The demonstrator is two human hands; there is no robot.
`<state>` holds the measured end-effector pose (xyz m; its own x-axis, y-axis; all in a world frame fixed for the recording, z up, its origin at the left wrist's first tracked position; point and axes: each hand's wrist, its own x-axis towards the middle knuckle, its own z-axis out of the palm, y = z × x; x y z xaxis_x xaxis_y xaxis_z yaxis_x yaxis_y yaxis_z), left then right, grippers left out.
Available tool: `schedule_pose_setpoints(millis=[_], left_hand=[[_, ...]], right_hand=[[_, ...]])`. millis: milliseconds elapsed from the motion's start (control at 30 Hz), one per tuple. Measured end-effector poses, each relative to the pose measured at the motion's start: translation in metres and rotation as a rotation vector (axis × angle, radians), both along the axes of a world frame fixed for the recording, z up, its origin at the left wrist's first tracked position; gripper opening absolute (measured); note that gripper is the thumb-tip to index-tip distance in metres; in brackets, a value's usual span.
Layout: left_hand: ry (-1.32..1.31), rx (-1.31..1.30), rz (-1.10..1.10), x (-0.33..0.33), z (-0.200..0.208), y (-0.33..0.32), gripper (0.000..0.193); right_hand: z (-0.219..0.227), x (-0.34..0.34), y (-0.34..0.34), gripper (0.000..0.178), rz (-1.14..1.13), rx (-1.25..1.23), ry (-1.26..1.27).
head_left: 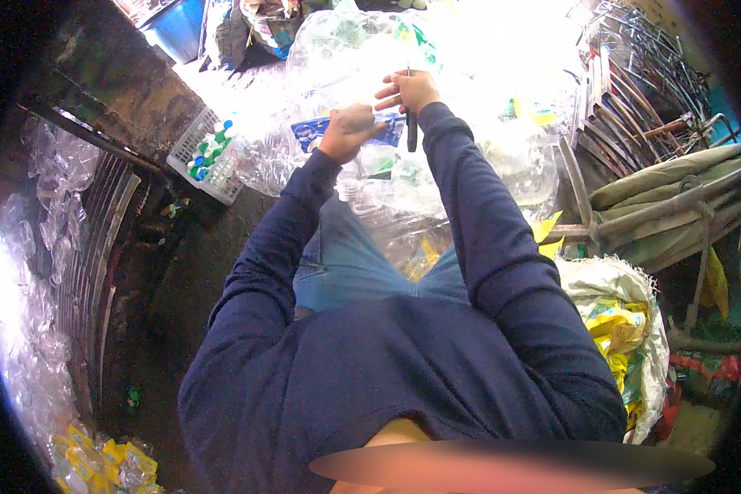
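Note:
My left hand (352,132) is closed at a blue printed plastic label (309,133), which stretches out on both sides of my fingers. Just to its right and a little farther off, my right hand (418,89) holds a knife (412,136) with a black handle pointing toward me and a thin blade pointing away. Some fingers of that hand reach out to the left. Beneath both hands lies a large heap of clear plastic bottles (337,49), partly washed out by glare. A bottle with a green label (424,48) is beyond my right hand.
At the left stands a white crate (177,156) with green, blue and white caps. A white sack (654,329) of yellow wrappers is near my right side. Metal strips (605,115) and a folded grey-green cloth (659,185) are at the right. A blue tub (177,33) is far left.

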<state>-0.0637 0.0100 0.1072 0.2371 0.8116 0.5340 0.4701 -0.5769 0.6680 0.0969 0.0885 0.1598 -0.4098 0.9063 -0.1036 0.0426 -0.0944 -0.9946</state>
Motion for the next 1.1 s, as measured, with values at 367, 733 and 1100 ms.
schedule_pose_setpoints(millis=[367, 733, 1100], left_hand=[[-0.627, -0.619, -0.085, 0.008, 0.012, -0.008, 0.029], [-0.517, -0.409, -0.252, 0.02, 0.009, -0.023, 0.02], [-0.867, -0.503, -0.16, 0.039, 0.032, -0.018, 0.026]], right_hand=[[0.022, 0.044, -0.08, 0.028, -0.019, 0.396, 0.073], [-0.001, 0.06, -0.131, 0.036, 0.008, 0.601, -0.701], [0.031, 0.094, -0.164, 0.032, 0.041, 0.229, -0.492]])
